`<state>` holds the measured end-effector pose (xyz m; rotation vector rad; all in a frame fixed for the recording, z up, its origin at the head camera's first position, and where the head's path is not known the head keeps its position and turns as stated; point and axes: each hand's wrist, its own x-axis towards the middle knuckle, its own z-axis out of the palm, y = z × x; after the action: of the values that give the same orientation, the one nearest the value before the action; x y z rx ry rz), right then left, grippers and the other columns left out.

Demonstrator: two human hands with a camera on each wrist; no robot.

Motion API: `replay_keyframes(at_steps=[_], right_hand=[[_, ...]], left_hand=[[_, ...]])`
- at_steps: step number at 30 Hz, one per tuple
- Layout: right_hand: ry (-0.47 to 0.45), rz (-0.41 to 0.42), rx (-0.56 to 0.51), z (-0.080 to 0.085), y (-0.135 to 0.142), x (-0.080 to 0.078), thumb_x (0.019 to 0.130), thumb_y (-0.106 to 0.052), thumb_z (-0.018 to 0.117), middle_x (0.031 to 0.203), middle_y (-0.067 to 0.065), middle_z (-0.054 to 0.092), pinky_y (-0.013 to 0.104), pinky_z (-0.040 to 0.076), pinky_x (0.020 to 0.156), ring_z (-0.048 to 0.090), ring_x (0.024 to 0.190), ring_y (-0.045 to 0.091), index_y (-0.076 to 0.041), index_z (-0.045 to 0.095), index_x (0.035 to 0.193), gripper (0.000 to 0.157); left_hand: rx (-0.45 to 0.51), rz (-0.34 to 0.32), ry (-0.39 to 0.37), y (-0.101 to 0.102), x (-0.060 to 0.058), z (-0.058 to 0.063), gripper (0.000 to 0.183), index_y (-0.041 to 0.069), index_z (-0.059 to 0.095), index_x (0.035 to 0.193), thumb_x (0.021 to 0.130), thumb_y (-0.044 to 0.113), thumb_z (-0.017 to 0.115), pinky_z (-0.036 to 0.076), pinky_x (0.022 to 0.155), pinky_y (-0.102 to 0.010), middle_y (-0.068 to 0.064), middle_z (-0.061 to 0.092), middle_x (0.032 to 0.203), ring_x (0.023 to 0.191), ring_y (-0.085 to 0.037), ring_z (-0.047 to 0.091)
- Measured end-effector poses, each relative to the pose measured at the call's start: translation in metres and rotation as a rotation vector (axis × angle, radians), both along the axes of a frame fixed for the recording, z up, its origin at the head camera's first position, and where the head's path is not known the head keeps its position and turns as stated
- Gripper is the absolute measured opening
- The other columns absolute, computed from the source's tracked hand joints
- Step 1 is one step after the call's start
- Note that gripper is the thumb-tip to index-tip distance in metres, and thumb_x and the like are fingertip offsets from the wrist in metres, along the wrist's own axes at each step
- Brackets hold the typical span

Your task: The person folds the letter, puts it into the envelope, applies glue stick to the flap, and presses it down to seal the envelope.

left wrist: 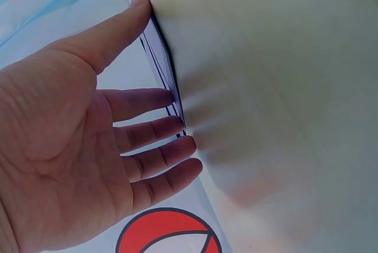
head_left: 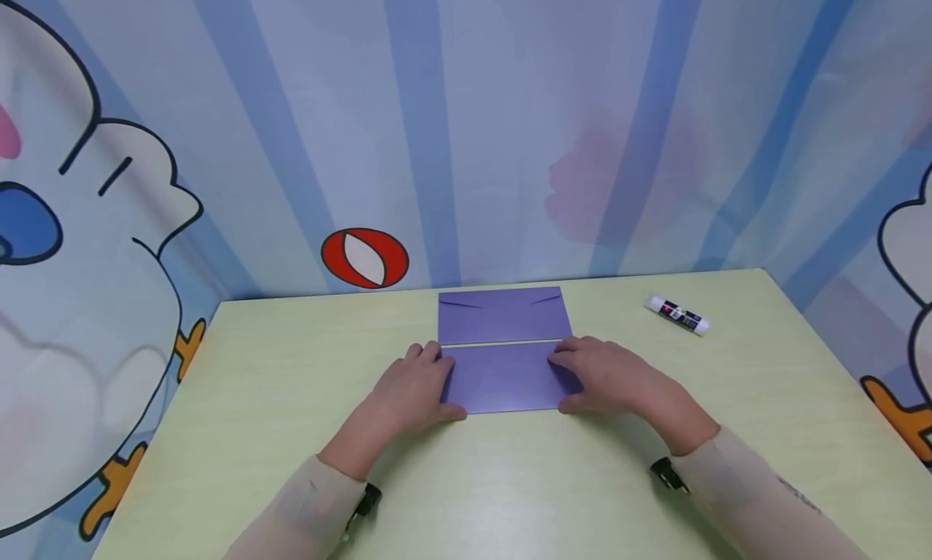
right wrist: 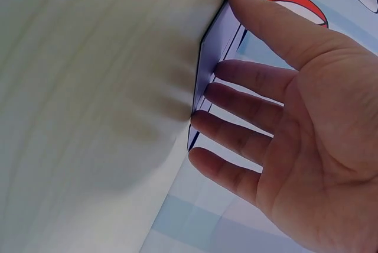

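Two flat purple pieces lie one behind the other on the table. The far piece (head_left: 502, 316) looks like an envelope, with short slanted fold lines near its top corners. The nearer purple piece (head_left: 502, 378) is plain and shiny; whether it is also an envelope I cannot tell. My left hand (head_left: 413, 386) touches its left end, thumb at the near corner and fingers along the side. At the opposite end my right hand (head_left: 607, 374) touches the right edge, its thumb at the near corner. Both wrist views show the fingers fairly straight and spread.
A glue stick (head_left: 678, 314) with white ends lies at the back right of the pale yellow table (head_left: 306, 366). A curtain (head_left: 502, 123) with blue stripes and cartoon figures hangs along the back edge and sides.
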<state>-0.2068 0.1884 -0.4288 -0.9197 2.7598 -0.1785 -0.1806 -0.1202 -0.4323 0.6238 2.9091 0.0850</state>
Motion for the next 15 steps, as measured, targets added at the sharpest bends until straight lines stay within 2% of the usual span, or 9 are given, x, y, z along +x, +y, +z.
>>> replay_keyframes(at_steps=[15], right_hand=[[0.027, 0.004, -0.007, 0.0010, -0.0008, 0.0020, 0.088, -0.036, 0.088, 0.145, 0.018, 0.058, 0.058, 0.050, 0.104, 0.056, 0.133, 0.039, 0.000, 0.062, 0.145, 0.072]], left_hand=[[0.050, 0.021, 0.000, -0.0001, -0.0010, -0.0030, 0.080, 0.001, 0.061, 0.143, 0.087, 0.053, 0.086, 0.054, 0.097, -0.047, -0.015, 0.057, 0.137, 0.121, -0.032, 0.053]])
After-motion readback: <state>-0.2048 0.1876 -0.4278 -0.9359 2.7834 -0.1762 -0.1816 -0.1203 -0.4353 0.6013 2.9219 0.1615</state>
